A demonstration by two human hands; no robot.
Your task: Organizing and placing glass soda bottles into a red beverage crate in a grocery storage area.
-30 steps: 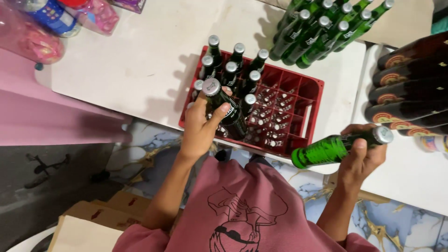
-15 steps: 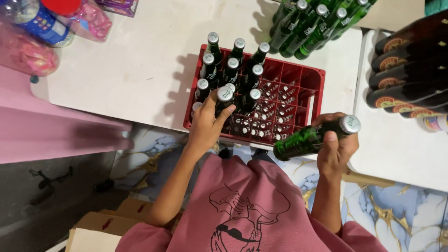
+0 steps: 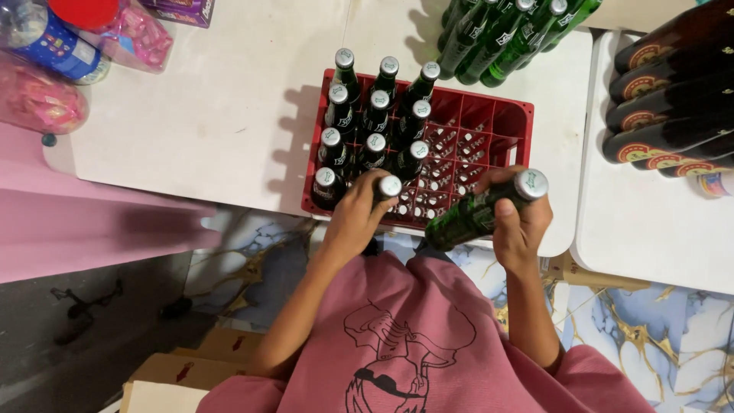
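A red plastic crate rests on a white table, its left half filled with several upright green bottles with silver caps. My left hand grips one capped green bottle upright at the crate's near edge, in the front row. My right hand holds a second green bottle tilted over the crate's near right corner, cap pointing right. The crate's right half shows bare dividers.
More green bottles lie at the table's far edge. Dark brown bottles lie on a second white table at right. Pink bags and a blue bottle sit far left. Cardboard boxes lie on the marbled floor.
My left hand has lowered its bottle into the crate's front row. My right hand has carried its tilted bottle leftward, over the crate's near right corner.
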